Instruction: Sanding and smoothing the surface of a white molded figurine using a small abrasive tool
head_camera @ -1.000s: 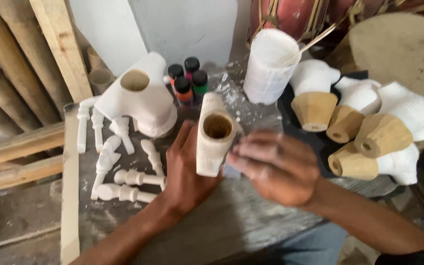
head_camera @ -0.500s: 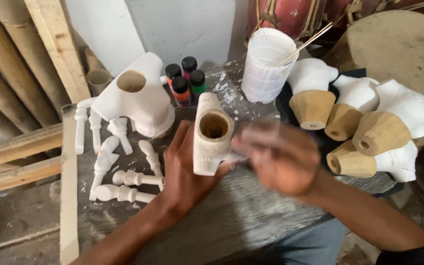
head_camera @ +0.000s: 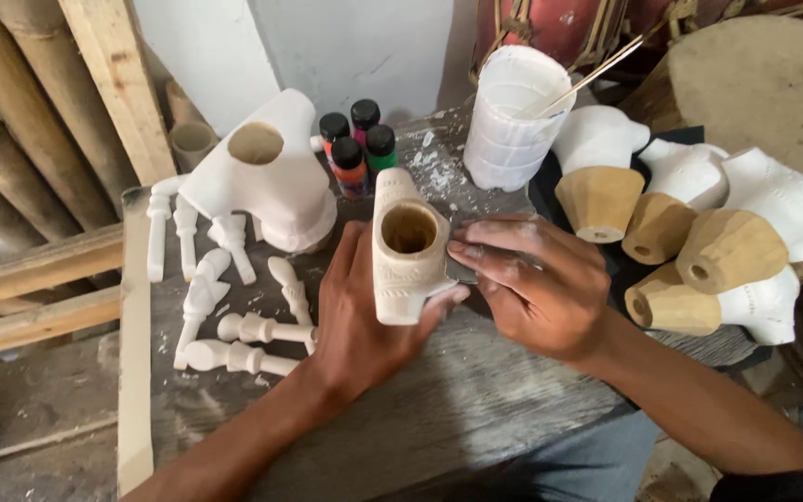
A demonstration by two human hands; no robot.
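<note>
While the left hand [head_camera: 360, 321] wraps shut around the hollow wooden body [head_camera: 408, 246] over the workbench [head_camera: 476, 409], the right hand [head_camera: 536, 288] presses flat fingers and a small grey pad [head_camera: 460, 271] against its side. Press too hard and the piece could twist loose, knocking the paint bottles [head_camera: 357, 147] just behind.

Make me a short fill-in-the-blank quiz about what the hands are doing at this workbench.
1. The left hand grips a pale carved piece whose top hole is ____.
2. The right hand presses against that piece's ____ side as seen here.
3. The paint bottles all have ____ caps.
4. The white cup holds a thin ____.

Missing words: hollow; right; black; stick
</note>
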